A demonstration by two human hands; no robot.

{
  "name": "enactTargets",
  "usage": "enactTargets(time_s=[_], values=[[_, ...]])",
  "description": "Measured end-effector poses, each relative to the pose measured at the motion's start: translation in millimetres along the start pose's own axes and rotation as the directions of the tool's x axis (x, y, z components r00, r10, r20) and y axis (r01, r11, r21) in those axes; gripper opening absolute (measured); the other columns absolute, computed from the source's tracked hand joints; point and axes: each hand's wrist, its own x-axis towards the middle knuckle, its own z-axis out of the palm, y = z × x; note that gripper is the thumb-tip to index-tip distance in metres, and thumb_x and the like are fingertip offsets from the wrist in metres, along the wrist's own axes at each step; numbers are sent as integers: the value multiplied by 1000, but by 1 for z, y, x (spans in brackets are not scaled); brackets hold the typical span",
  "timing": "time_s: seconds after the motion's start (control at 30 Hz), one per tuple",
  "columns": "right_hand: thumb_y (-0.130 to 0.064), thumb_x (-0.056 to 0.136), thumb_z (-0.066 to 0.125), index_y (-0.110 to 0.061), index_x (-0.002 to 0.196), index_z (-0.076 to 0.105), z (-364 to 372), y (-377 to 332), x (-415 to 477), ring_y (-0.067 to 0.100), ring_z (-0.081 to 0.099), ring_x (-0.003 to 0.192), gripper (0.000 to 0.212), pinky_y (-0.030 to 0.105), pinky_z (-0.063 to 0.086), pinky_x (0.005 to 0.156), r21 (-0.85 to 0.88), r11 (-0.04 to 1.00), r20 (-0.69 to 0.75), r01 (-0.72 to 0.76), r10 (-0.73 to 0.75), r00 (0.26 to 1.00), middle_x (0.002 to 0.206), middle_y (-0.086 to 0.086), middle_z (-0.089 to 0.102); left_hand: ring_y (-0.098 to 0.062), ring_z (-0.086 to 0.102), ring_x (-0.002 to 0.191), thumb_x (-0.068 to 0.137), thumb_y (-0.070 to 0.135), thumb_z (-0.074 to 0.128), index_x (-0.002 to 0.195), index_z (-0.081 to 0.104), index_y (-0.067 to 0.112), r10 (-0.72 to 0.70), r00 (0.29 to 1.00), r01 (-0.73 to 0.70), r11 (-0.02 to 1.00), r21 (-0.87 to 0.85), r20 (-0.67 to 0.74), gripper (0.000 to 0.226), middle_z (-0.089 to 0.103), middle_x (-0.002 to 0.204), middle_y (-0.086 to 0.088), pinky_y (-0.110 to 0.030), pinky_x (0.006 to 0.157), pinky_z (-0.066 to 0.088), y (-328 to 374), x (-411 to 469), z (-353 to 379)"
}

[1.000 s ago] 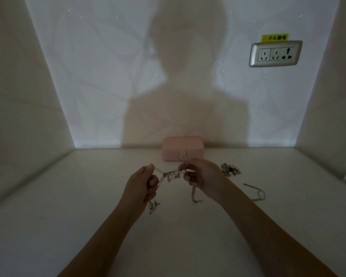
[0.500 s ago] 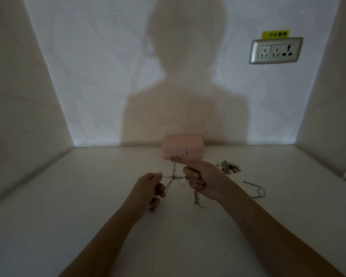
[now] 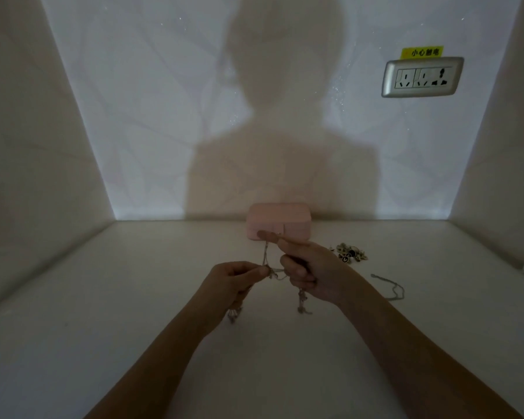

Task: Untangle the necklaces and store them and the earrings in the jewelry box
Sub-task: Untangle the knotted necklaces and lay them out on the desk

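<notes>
A pale desk (image 3: 103,328) fills a dim cream-walled alcove. A closed pink rectangular jewelry box (image 3: 279,220) stands against the back wall. In front of it, the left hand (image 3: 233,282) and right hand (image 3: 312,270) each pinch the thin tangled metal necklaces (image 3: 273,272) above the desk, with ends dangling. A loose thin chain (image 3: 390,287) and a small heap of earrings (image 3: 348,254) lie to the right. A yellow label (image 3: 422,52) above the silver wall socket (image 3: 422,77) reads 小心触电.
</notes>
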Motion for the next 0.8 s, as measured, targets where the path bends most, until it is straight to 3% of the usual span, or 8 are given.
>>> enactTargets(time_s=[0.13, 0.23, 0.33, 0.43, 0.5, 0.63, 0.7, 0.8], values=[[-21, 85, 54, -15, 114, 65, 0, 1, 1, 5, 34, 38, 32, 15, 29, 36, 83, 994, -77, 78, -72, 994, 53, 0, 50, -8, 19, 41, 86, 12, 62, 90, 73, 7, -40, 997, 35, 997, -62, -69, 13, 30, 49, 5, -18, 38, 15, -2, 3, -3], [-23, 74, 68, -11, 92, 75, -5, -1, 1, 10, 60, 63, 22, 16, 45, 51, 141, 984, -94, 111, -98, 991, 79, 5, 65, -7, 18, 39, 88, 7, 57, 88, 69, 2, -92, 991, 76, 986, -149, -102, 13, 27, 49, 5, -15, 34, 15, -1, 3, -5], [-31, 59, 86, -12, 80, 74, -11, 1, 2, 17, 64, 86, 31, 25, 48, 71, 151, 986, 0, 69, -69, 998, 88, 4, 68, -6, 16, 37, 89, 8, 54, 79, 60, 6, -130, 983, 94, 964, -249, -132, 12, 24, 49, 6, -15, 33, 12, 0, 5, -6], [-29, 61, 85, -13, 69, 70, -10, 2, 2, 19, 64, 77, 24, 35, 47, 87, 140, 988, 15, 63, -65, 998, 70, 3, 64, -6, 19, 38, 89, 11, 55, 75, 59, 8, -83, 981, 41, 972, -232, -174, 15, 31, 51, 5, -16, 33, 14, 1, 7, -6], [-22, 71, 75, -11, 70, 67, -4, 0, 1, 15, 55, 56, 13, 33, 54, 82, 158, 986, -34, 55, -50, 998, 52, 0, 53, -5, 22, 40, 89, 11, 55, 77, 65, 7, -18, 984, -16, 982, -190, -176, 16, 41, 57, 4, -16, 33, 17, 1, 5, -5], [-13, 83, 62, -7, 88, 60, 5, -4, -4, 5, 35, 36, 8, 20, 48, 55, -162, 986, -106, -36, 19, 994, 52, -5, 42, -5, 22, 42, 91, 10, 52, 87, 67, 6, 52, 991, -70, 988, -139, -127, 16, 34, 58, 0, -15, 35, 18, 2, 3, 0], [-11, 86, 63, -7, 96, 64, 7, -3, -6, 5, 33, 39, 10, 19, 45, 56, -382, 923, -113, -43, -1, 994, 55, -8, 52, -4, 24, 40, 91, 6, 53, 87, 67, 8, 53, 990, -70, 990, -126, -131, 15, 35, 55, 1, -14, 36, 20, 3, 2, 1], [-18, 81, 72, -15, 98, 73, 10, -1, -5, 6, 44, 47, 17, 19, 46, 60, -560, 828, -151, -24, -74, 986, 69, -3, 67, -2, 31, 40, 90, 5, 55, 86, 66, 9, 89, 988, -89, 996, 3, -123, 12, 44, 47, 11, -14, 40, 25, 6, -2, 2]])
